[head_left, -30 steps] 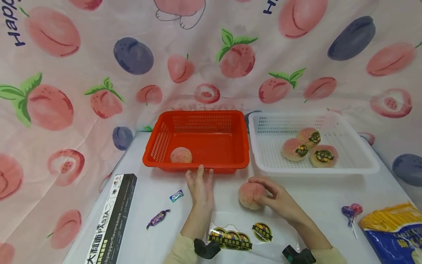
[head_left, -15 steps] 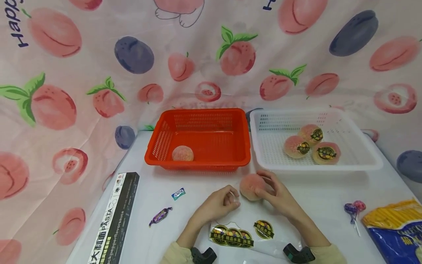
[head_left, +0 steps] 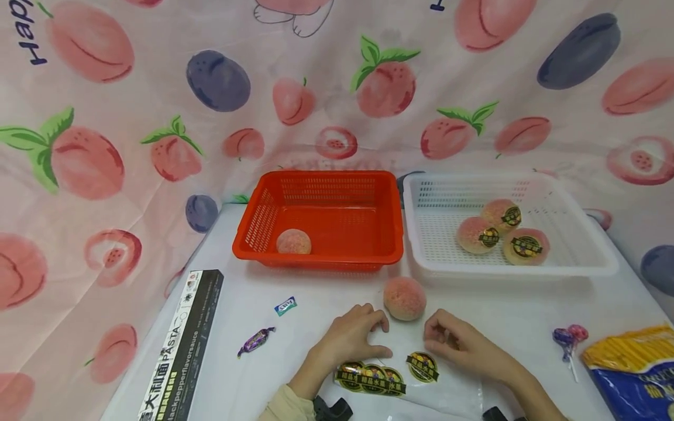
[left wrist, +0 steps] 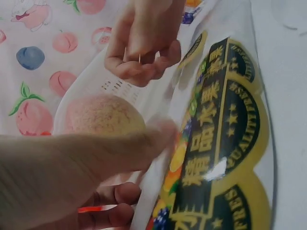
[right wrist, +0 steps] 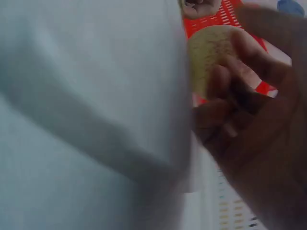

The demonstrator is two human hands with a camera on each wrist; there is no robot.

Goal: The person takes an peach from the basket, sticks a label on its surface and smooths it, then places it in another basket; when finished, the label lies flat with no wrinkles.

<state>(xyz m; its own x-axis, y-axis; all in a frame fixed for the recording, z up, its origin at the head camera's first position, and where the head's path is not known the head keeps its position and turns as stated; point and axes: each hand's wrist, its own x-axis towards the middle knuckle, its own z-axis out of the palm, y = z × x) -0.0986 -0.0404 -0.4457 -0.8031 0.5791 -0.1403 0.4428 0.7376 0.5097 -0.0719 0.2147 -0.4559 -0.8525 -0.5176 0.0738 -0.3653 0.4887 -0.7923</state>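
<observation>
A peach (head_left: 404, 298) without a label sits on the white table between the two baskets and my hands. My left hand (head_left: 358, 334), fingers spread and bent, hovers at the left edge of a clear packet (head_left: 458, 383) bearing round black-and-gold fruit stickers (head_left: 370, 378). Loosely curled fingers mark my right hand (head_left: 466, 345), beside a single round sticker (head_left: 422, 366) and right of the peach; I see nothing held in it. The left wrist view shows the peach (left wrist: 103, 115) behind my left thumb and the large stickers (left wrist: 225, 124) close by.
An orange basket (head_left: 318, 261) with one plain peach (head_left: 293, 241) stands at back left. Beside it, a white basket (head_left: 511, 271) holds three peaches with stickers. Pasta box (head_left: 181, 351) and two wrapped candies lie left; lollipops (head_left: 570, 339) and a blue-yellow bag (head_left: 632, 368) lie right.
My right hand has let go of the peach and drawn back toward me. My left hand has come from the orange basket's rim to the sticker packet.
</observation>
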